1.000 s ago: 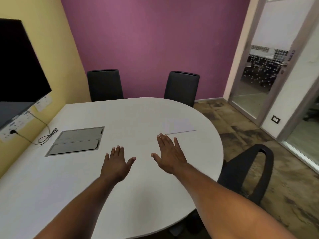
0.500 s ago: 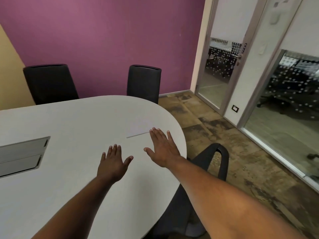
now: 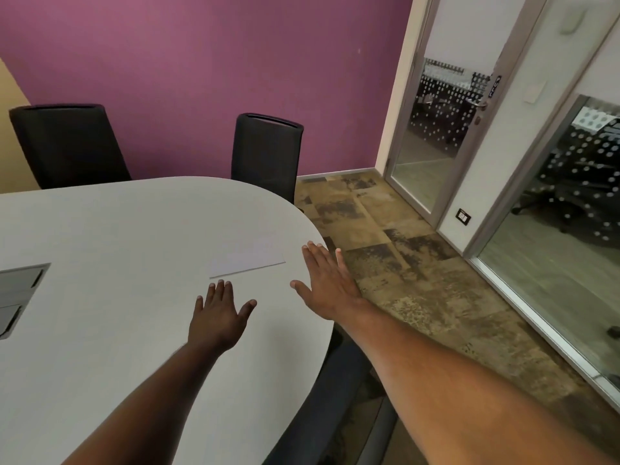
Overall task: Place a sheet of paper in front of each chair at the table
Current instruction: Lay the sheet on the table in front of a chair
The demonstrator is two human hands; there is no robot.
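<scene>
A white sheet of paper (image 3: 248, 258) lies flat on the white oval table (image 3: 127, 236) near its rounded right end. My left hand (image 3: 219, 317) hovers open, fingers spread, just below the sheet's near edge. My right hand (image 3: 323, 283) is open too, palm down, at the table's right rim, beside the sheet's right corner. Neither hand holds anything. Two black chairs stand at the far side: one at the left (image 3: 67, 146), one at the middle (image 3: 266, 152). A third black chair (image 3: 339, 397) is tucked under the near right edge, partly hidden by my right arm.
A grey cable hatch (image 3: 18, 297) is set into the table at the left. A purple wall runs behind the chairs. A glass door (image 3: 439, 129) and glass partition (image 3: 563, 229) stand on the right, with patterned carpet floor (image 3: 419, 280) between them and the table.
The view has swung to the right, so the screen and most of the yellow wall have left the frame. My right hand moved from below the sheet to the table's right rim.
</scene>
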